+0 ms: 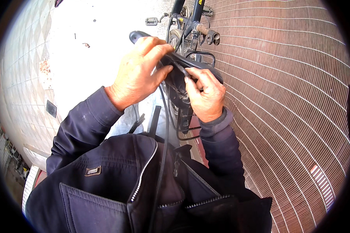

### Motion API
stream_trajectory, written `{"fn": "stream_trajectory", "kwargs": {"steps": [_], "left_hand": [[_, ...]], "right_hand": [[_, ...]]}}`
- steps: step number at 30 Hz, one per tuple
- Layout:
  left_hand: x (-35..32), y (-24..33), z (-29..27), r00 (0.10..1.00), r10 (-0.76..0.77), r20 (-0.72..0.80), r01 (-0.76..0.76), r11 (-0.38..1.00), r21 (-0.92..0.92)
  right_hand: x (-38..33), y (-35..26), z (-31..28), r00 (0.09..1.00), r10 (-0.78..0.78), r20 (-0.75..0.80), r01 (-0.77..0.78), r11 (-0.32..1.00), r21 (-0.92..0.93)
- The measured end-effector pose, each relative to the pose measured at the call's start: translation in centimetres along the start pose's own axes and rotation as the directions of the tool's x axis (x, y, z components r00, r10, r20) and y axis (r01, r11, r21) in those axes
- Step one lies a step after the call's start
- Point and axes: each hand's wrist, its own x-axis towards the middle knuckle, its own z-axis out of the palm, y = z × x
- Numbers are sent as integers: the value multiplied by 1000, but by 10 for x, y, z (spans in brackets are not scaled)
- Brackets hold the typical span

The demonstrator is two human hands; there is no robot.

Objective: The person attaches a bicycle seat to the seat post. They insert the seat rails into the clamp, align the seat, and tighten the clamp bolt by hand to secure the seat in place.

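A black bicycle saddle (177, 82), off its post, is held tilted in front of my chest, its rounded nose pointing up and left. My left hand (138, 68) grips its edge, thumb on the underside and fingers over the top. Between the thumb and index finger of my right hand (207, 91) is a thin dark strip or rod at the saddle's underside. Whether that piece belongs to the saddle or is loose, I cannot tell. Just beyond stands a bicycle frame (188, 28), its brown seat post (206, 31) ending in a bare clamp.
A pedal (152, 21) sticks out left of the frame. Below the saddle is a black rear rack (186, 119). A ribbed brown mat or slatted surface (276, 77) spreads on the right. Small dark bits (86, 45) lie on the bright floor, and a dark cable (165, 155) hangs down my jacket.
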Motion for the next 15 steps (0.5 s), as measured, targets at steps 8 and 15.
{"fn": "stream_trajectory", "kwargs": {"steps": [8,15], "left_hand": [[-5,-16,12,932,74,356,-65,997,-39],[-15,-25,27,901,71,427,-52,997,-57]], "right_hand": [[-6,6,1,981,-109,158,114,993,-25],[-11,9,0,956,-130,264,160,982,-96]]}}
